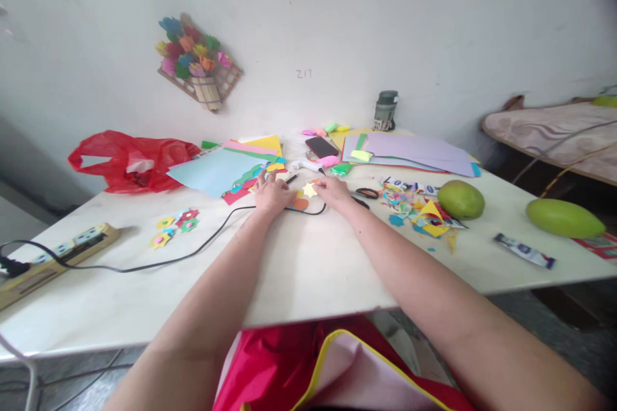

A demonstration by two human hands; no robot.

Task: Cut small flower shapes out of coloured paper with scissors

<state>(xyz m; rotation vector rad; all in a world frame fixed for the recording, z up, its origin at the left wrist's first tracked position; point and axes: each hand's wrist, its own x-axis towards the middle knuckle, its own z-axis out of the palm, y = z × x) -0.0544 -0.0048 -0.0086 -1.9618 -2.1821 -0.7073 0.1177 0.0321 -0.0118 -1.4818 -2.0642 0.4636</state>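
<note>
My right hand (pixel 332 192) pinches the edge of a small pale-yellow paper star (pixel 309 190) at the middle of the table. Beside it my left hand (pixel 270 192) lies on the tabletop, fingers apart, its thumb close to an orange paper piece (pixel 299 204). Whether that thumb presses on the paper is too small to tell. Just beyond both hands lies a white glue gun (pixel 306 165); a black cord (pixel 212 236) runs along the table under my left hand. Black-handled scissors (pixel 367 193) rest right of my right hand. Several finished paper flowers (pixel 187 219) sit to the left.
A power strip (pixel 62 257) stands at the left edge, near a red plastic bag (pixel 139 164). Coloured paper sheets (pixel 409 151), a phone (pixel 322 148) and a bottle (pixel 385 110) are at the back. Paper scraps (pixel 405 202), a green mango (pixel 460 199) and a tube (pixel 525 250) lie right.
</note>
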